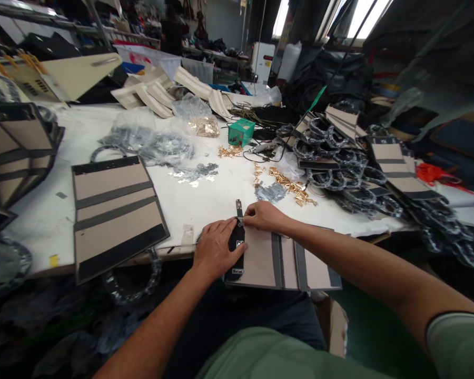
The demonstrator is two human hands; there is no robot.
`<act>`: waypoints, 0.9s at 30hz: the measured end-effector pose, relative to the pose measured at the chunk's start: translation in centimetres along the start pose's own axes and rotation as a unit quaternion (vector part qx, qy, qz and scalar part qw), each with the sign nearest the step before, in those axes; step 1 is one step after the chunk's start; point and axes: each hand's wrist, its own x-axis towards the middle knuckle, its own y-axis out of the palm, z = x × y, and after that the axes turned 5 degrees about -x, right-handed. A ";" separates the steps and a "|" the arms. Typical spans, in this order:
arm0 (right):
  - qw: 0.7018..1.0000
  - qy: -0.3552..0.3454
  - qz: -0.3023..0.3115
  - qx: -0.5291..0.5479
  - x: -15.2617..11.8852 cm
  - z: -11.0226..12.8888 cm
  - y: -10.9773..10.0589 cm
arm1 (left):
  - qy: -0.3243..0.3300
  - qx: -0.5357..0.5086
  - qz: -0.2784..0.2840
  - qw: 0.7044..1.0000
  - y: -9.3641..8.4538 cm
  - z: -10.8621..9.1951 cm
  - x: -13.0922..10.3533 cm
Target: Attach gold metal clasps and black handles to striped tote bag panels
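Observation:
In front of me a beige-and-black bag panel (260,263) lies at the table's front edge. Its black end band (237,258) carries small metal plates, and a narrow black strap (239,208) with metal fittings sticks out beyond it. My left hand (217,247) rests on the band, fingers extended together and thumb apart, pressing the panel down. Thumb and fingertips of my right hand (263,216) are pinched over the band at the base of the strap. Whatever small part they hold is hidden by the fingers.
Gold-coloured fittings (288,181) and thin silver plates (270,193) lie beyond my hands, near a green box (240,131). Another bag panel (116,210) lies at left. Plastic-wrapped handles (332,152) are piled at right. Plastic bags (154,139) lie behind.

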 end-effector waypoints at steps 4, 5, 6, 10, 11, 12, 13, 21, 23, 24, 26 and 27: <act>0.998 0.026 0.037 0.035 -0.2 -0.8 0.4 | -0.008 -0.010 -0.001 1.000 -0.1 0.0 0.1; 0.996 0.033 0.050 0.066 -0.2 -1.0 0.5 | -0.011 -0.013 -0.002 1.000 -0.1 0.0 0.1; 0.993 0.039 0.060 0.095 -0.2 -1.2 0.6 | -0.014 -0.015 -0.003 1.000 -0.1 -0.1 0.2; 0.984 0.057 0.054 0.158 -0.3 -1.6 0.8 | -0.018 -0.019 -0.005 1.000 -0.3 -0.2 0.4; 0.983 0.064 0.051 0.167 -0.3 -1.5 0.7 | -0.020 -0.020 -0.005 1.000 -0.3 -0.2 0.4; 0.981 0.071 0.049 0.176 -0.3 -1.5 0.7 | -0.022 -0.020 -0.005 1.000 -0.3 -0.3 0.4; 0.978 0.077 0.049 0.186 -0.4 -1.4 0.7 | -0.023 -0.021 -0.006 1.000 -0.4 -0.3 0.5; 0.994 0.057 0.012 0.093 -0.4 -1.1 1.6 | -0.024 -0.022 -0.014 0.999 -0.1 -0.2 0.5; 0.996 0.059 0.008 0.065 -0.4 -0.9 1.7 | -0.026 -0.025 -0.018 0.999 -0.1 -0.1 0.5; 0.996 0.063 0.009 0.059 -0.4 -0.9 1.6 | -0.027 -0.027 -0.019 0.999 -0.1 -0.1 0.6; 0.996 0.067 0.010 0.051 -0.3 -0.7 1.5 | -0.031 -0.030 -0.022 0.999 -0.1 -0.1 0.7; 0.997 0.067 0.010 0.045 -0.3 -0.6 1.5 | -0.032 -0.031 -0.023 0.999 -0.1 -0.1 0.8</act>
